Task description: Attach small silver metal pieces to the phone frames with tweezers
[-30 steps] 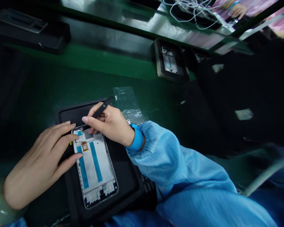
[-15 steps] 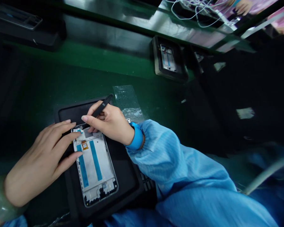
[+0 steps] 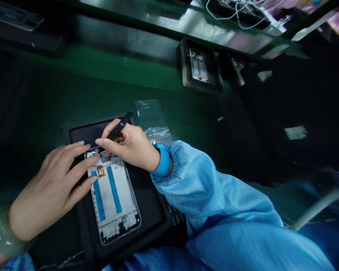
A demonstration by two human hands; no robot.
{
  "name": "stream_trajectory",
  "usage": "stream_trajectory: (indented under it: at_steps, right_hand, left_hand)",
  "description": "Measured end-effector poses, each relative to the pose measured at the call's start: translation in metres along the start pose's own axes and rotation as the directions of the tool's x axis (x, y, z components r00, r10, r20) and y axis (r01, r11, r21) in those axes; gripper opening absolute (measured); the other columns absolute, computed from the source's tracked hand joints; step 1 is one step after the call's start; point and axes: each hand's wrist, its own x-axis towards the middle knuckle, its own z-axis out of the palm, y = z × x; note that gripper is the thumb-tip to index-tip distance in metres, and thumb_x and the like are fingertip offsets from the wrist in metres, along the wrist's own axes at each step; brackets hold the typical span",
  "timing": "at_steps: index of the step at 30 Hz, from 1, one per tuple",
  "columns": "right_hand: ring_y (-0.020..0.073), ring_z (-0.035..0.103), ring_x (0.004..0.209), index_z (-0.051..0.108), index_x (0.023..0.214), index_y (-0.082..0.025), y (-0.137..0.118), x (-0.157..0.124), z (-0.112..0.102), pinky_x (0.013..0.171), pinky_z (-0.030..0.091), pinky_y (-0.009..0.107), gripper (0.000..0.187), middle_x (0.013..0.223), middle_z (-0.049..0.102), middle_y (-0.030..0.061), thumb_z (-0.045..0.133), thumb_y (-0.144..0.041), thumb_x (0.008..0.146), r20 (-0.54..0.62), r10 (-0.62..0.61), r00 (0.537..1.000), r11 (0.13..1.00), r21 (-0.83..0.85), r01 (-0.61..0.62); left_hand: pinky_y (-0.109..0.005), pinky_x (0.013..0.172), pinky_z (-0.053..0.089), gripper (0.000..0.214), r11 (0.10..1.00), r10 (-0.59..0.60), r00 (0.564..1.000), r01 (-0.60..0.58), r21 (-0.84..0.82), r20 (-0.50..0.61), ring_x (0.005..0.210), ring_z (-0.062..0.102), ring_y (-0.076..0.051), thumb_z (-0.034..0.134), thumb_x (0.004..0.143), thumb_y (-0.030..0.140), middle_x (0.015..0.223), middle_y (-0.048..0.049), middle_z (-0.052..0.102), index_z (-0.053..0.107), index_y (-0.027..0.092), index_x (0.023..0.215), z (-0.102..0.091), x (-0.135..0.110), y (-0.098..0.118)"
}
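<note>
Tweezers (image 3: 119, 126) gripped in our right hand (image 3: 130, 148) reach the phone frame (image 3: 121, 210) under our open left hand (image 3: 49, 180), blue strips (image 3: 114, 190) still in place on it

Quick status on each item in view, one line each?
Left hand: open, fingertips on the phone frame.
Right hand: closed around the tweezers.
Black tweezers: held, tips toward the frame's top end.
Phone frame: lying flat in the tray, blue strips showing.
Black tray: holding the frame.
Clear film sheet: lying flat beside the tray.
</note>
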Motion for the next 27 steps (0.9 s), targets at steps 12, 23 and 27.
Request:
stream_trajectory:
  at_steps: [12,23,27]
  right_hand:
    - [0.0106,0.065,0.068,0.050,0.083,-0.018,0.001,0.007,-0.004,0.064,0.056,0.023,0.033,0.074,0.057,-0.0026,0.065,-0.047,0.076,-0.187,-0.048,0.981,0.980,0.181,0.083]
    - [0.0107,0.061,0.071,0.049,0.089,-0.018,0.004,0.006,-0.004,0.062,0.051,0.022,0.021,0.081,0.057,0.0000,0.061,-0.033,0.080,-0.092,-0.111,0.990,0.994,-0.031,0.109]
    - [0.0083,0.059,0.068,0.050,0.088,-0.017,0.002,0.004,-0.004,0.064,0.051,0.020,0.015,0.080,0.058,-0.0011,0.058,-0.028,0.081,-0.057,-0.151,0.987,0.982,-0.126,0.143]
  left_hand:
    - [-0.051,0.105,0.037,0.037,0.999,-0.015,0.999,0.016,0.039,-0.030,0.124,0.043,-0.029,0.047,0.088,0.031,0.126,-0.0119,0.049,0.050,0.019,0.123,0.005,0.003,0.006]
    - [-0.053,0.103,0.036,0.042,0.997,-0.008,1.000,0.010,0.071,-0.027,0.123,0.042,-0.031,0.046,0.089,0.030,0.124,-0.0149,0.047,0.045,0.016,0.128,0.007,0.002,0.007]
    - [-0.053,0.104,0.035,0.042,0.998,-0.003,1.000,0.005,0.067,-0.023,0.124,0.040,-0.030,0.045,0.090,0.030,0.125,-0.0144,0.046,0.043,0.016,0.129,0.007,0.001,0.007]
